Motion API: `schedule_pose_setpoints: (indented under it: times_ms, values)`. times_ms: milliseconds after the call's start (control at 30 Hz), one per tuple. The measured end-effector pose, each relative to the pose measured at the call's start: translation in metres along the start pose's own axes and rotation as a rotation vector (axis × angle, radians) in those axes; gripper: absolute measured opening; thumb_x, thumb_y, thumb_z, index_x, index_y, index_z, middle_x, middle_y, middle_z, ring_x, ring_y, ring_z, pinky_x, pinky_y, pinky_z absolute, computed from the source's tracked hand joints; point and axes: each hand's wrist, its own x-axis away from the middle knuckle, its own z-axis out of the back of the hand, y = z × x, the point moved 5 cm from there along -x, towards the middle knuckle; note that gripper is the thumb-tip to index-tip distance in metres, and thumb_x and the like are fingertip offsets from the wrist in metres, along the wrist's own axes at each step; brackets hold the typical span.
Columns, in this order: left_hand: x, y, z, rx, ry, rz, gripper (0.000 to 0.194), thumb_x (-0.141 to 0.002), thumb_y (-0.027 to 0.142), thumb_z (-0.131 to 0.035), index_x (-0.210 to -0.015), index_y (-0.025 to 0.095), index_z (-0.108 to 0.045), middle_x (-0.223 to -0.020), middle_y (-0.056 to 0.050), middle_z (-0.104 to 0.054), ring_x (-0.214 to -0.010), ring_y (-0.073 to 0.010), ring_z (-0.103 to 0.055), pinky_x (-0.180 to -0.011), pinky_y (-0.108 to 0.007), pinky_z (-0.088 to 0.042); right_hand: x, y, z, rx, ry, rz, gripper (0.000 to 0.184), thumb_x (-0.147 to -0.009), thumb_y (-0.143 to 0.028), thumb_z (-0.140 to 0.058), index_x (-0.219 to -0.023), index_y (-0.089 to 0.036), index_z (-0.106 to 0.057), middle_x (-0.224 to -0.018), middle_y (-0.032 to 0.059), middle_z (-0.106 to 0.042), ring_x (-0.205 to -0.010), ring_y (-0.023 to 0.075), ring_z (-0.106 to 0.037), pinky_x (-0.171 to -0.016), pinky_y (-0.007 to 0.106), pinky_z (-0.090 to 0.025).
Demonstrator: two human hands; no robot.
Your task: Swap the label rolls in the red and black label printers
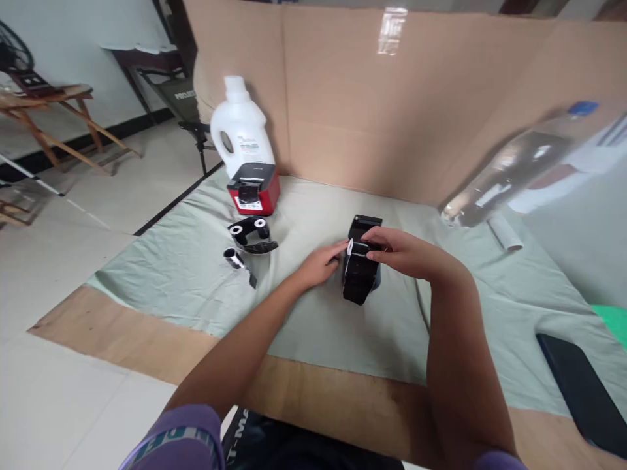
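Near the table's middle stands a small black device with its lid raised [365, 224], perhaps a label printer. A roll of black strip [363, 250] with a white core end sits in it, and the loose black strip [360, 281] hangs down its front. My left hand [321, 266] is at the device's left side, index finger stretched to the roll's white end, thumb apart from it. From the right, my right hand [399, 253] has thumb and fingers closed around the roll's right end. Parts of the device are hidden behind the strip and my right fingers.
Left of my hands lie black-strip rolls with white cores [249, 232] and a smaller roll [234, 258]. Behind them stand a red-and-black printer [255, 186] and a white jug [242, 127]. A plastic bottle [514, 166] leans against the cardboard [343, 98]; a phone [582, 385] lies right.
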Motion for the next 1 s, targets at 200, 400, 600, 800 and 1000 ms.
schedule_pose_setpoints:
  times_ms: [200, 400, 600, 800, 1000]
  values:
    - [0.002, -0.004, -0.004, 0.11, -0.065, 0.002, 0.073, -0.085, 0.006, -0.044, -0.155, 0.028, -0.048, -0.161, -0.001, -0.047, -0.134, -0.0208, -0.059, -0.118, -0.042, -0.044, -0.02, 0.036, 0.002, 0.303, 0.092, -0.197, 0.021, -0.093, -0.016, -0.052, -0.112, -0.021, -0.06, -0.114, 0.0077, -0.071, -0.095, 0.0227, -0.063, -0.076, 0.031, -0.045]
    - [0.004, -0.003, -0.002, 0.084, -0.053, 0.02, 0.072, -0.085, 0.005, -0.046, -0.154, 0.028, -0.049, -0.156, -0.002, -0.053, -0.13, -0.0212, -0.062, -0.114, -0.041, -0.048, -0.037, 0.039, -0.01, 0.449, 0.175, -0.277, 0.032, -0.091, -0.006, -0.049, -0.12, -0.014, -0.059, -0.126, 0.0183, -0.067, -0.108, 0.0282, -0.064, -0.081, 0.032, -0.046]
    - [0.004, -0.005, -0.003, 0.089, -0.063, 0.017, 0.072, -0.085, 0.004, -0.047, -0.153, 0.024, -0.049, -0.155, -0.006, -0.054, -0.126, -0.0204, -0.064, -0.114, -0.041, -0.047, -0.043, 0.043, -0.019, 0.526, 0.197, -0.312, 0.036, -0.087, -0.003, -0.05, -0.12, -0.012, -0.06, -0.126, 0.0209, -0.062, -0.11, 0.0293, -0.063, -0.084, 0.033, -0.048]
    - [0.004, -0.004, -0.003, 0.107, -0.044, 0.012, 0.07, -0.086, 0.005, -0.048, -0.153, 0.025, -0.05, -0.154, -0.007, -0.055, -0.131, -0.0223, -0.061, -0.115, -0.043, -0.047, -0.043, 0.047, -0.023, 0.542, 0.256, -0.366, 0.034, -0.085, -0.007, -0.053, -0.115, -0.018, -0.066, -0.133, 0.0176, -0.056, -0.102, 0.0262, -0.065, -0.081, 0.033, -0.047]
    - [0.004, -0.005, -0.003, 0.113, -0.041, 0.006, 0.07, -0.085, 0.005, -0.048, -0.153, 0.025, -0.05, -0.154, -0.006, -0.055, -0.132, -0.0222, -0.061, -0.115, -0.043, -0.047, -0.044, 0.052, -0.021, 0.547, 0.263, -0.297, 0.037, -0.082, -0.004, -0.056, -0.114, -0.019, -0.066, -0.118, 0.0116, -0.066, -0.103, 0.0252, -0.064, -0.075, 0.03, -0.044]
